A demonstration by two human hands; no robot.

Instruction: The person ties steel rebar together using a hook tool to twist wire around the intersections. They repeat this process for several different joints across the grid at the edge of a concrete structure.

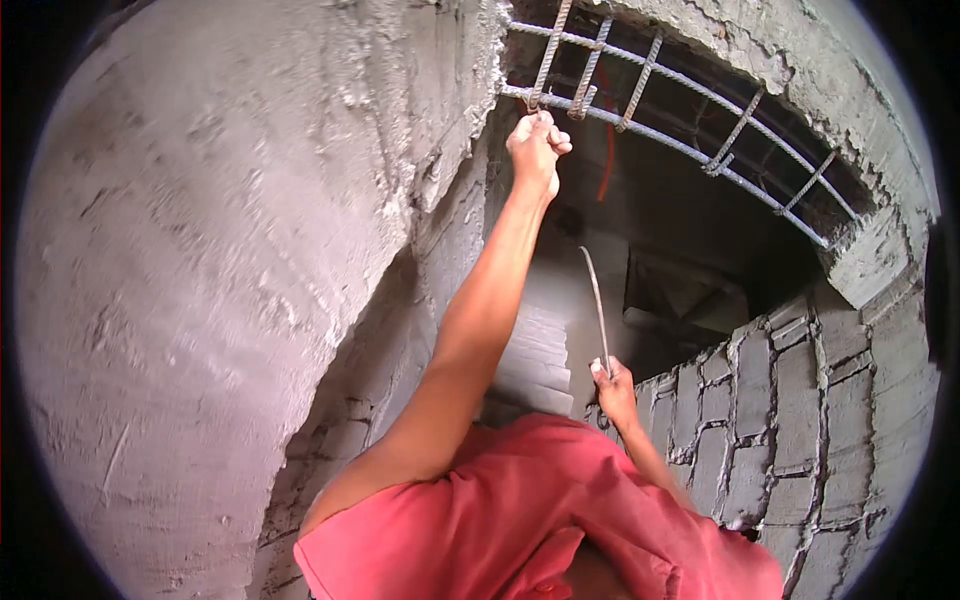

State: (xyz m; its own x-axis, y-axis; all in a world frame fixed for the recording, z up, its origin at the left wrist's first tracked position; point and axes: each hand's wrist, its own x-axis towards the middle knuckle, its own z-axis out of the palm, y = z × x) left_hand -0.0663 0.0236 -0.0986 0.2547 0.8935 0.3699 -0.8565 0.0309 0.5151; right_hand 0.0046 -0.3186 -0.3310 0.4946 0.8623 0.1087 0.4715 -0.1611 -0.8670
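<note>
My left hand (538, 150) is raised and closed in a fist just under the lower bar of a rebar grid (640, 118), by the hooked end of the leftmost crossbar (548, 55). What its fingers hold, if anything, is hidden. Lower and to the right, my right hand (615, 392) is closed around a thin bent metal rod (598, 300). The rod points upward and its tip curves to the left. Its upper end is free, apart from the rebar. A small dark part shows below the right fist.
A rough plastered wall (200, 250) fills the left side. Exposed brickwork (770, 420) stands at lower right. Broken concrete (800, 60) edges the rebar opening. An orange strip (607, 160) hangs behind the bars, with a dark space beyond.
</note>
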